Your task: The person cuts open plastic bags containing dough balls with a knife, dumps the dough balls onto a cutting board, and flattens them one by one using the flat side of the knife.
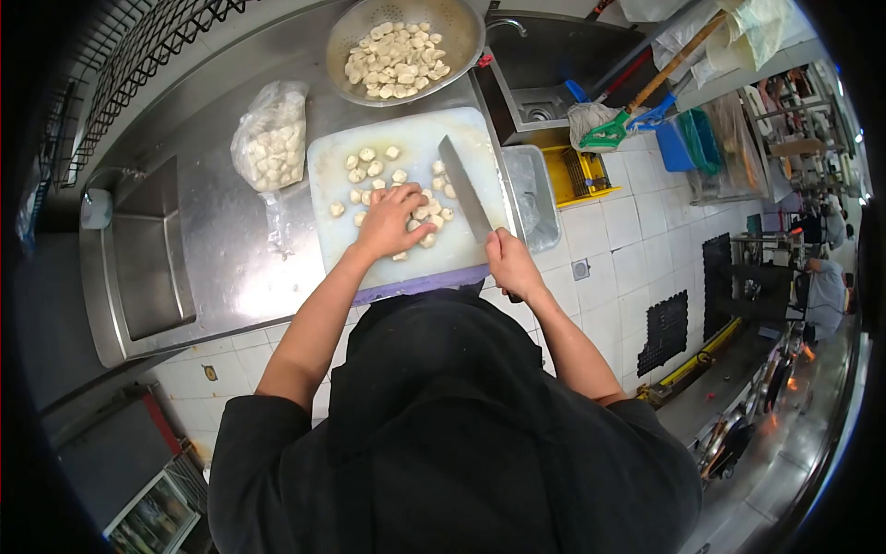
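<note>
My right hand [513, 265] is closed round the handle of a large knife [466, 189], whose blade points up and left over the right part of a white cutting board [337, 249]. Small whitish round pieces [366, 155] lie scattered on the board. Over some of them rests my left hand [392, 222], palm down with its fingers apart; what lies beneath the palm is hidden. Behind the board stands a metal colander [469, 42] holding flat pale pieces [397, 60]. To the board's left, a clear plastic bag [272, 138] full of similar pieces sits on the steel counter [221, 231].
A steel sink [152, 263] is at the left. Right of the board are a grey tub [532, 198], a yellow basket [577, 175] and mops with a green clamp [606, 132]. Another person [824, 295] stands far right near stoves with flames.
</note>
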